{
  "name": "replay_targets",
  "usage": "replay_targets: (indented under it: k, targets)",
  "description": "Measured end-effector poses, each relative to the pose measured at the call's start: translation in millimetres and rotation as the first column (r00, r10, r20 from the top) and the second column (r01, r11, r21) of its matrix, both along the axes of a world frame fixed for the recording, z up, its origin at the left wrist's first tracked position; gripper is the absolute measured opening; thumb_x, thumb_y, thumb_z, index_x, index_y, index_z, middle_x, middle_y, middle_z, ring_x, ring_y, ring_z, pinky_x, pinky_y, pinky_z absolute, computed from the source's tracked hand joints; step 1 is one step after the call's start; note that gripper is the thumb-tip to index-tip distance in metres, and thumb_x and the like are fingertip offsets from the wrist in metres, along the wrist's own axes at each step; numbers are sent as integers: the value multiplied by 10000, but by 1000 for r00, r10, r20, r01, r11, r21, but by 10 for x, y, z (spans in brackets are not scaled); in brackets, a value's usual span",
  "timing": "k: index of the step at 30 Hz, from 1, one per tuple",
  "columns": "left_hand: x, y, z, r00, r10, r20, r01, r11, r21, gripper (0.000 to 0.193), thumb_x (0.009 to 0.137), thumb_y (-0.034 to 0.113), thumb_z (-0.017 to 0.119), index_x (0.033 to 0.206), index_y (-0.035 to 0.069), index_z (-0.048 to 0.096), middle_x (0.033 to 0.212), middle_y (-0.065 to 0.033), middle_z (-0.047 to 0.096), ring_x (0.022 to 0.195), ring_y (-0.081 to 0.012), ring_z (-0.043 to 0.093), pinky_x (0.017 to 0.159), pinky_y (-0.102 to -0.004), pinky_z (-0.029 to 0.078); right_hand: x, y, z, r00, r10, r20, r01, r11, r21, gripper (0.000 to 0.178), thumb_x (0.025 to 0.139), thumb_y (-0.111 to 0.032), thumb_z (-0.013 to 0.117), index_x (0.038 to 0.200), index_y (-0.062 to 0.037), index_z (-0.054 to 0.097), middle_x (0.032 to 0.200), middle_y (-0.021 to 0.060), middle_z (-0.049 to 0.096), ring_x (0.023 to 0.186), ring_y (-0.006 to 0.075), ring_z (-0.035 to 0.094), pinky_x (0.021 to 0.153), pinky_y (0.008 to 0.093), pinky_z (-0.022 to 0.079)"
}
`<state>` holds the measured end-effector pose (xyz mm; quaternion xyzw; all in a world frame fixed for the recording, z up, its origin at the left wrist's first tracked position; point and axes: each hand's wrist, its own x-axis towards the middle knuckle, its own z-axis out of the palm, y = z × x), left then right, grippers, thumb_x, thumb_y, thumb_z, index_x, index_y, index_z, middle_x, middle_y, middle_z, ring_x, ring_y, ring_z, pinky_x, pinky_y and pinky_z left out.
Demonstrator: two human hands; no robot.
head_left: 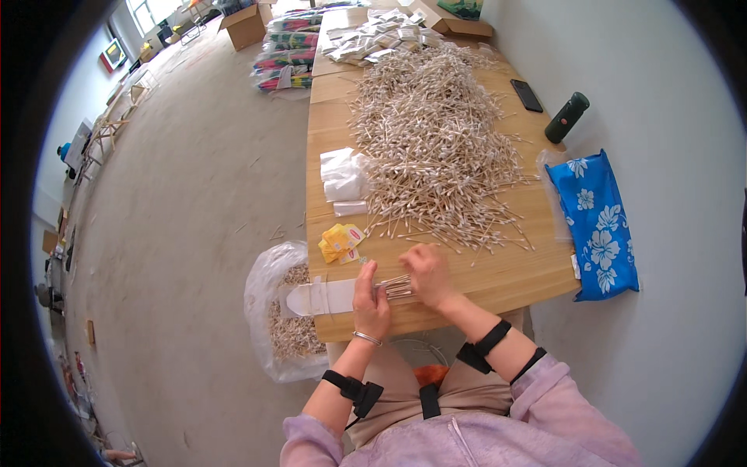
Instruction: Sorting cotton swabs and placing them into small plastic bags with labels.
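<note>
At the table's near edge my left hand [371,302] is closed round a small bunch of cotton swabs [398,287], whose ends stick out to its right. A flat white strip with a rounded end [334,297] lies to the left of this hand and reaches past the table's left edge; whether the hand also grips it is hidden. My right hand [428,274] is curled just beyond the swabs' right ends, and anything between its fingertips cannot be made out. A large heap of loose cotton swabs [440,140] covers the middle of the table, just past both hands.
Yellow cards [340,241] and white plastic bags [342,175] lie along the left side of the wooden table [331,117]. Filled packets [381,37] are piled at the far end. On the right are a phone [527,96], a dark bottle [566,117] and a blue floral pack [597,226]. A clear bag of swabs [264,311] stands below left.
</note>
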<state>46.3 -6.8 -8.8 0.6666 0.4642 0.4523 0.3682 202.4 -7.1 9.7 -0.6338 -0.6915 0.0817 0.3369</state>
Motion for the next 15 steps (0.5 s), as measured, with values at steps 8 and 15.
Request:
replay_targets:
  k: [8,15]
  targets:
    - [-41,12,117,818,-91,-568,228,958,175,374,846,134,635,1203,32,596,1343,-145,509,1332,-345,366,1125,-444,286,573,547,133,914,-53,402,83,995,-57,102,792,-104,588,865,-80,655,923,64,595,955,260,548,825,381,460]
    - [-5,-12,149,919,-70,-387,139,978,154,427,850,79,615,1264,12,538,1330,-184,509,1305,-370,396,1111,-443,306,569,556,166,829,-47,558,54,999,4,89,775,-118,564,838,-93,622,893,59,591,938,238,549,783,362,465]
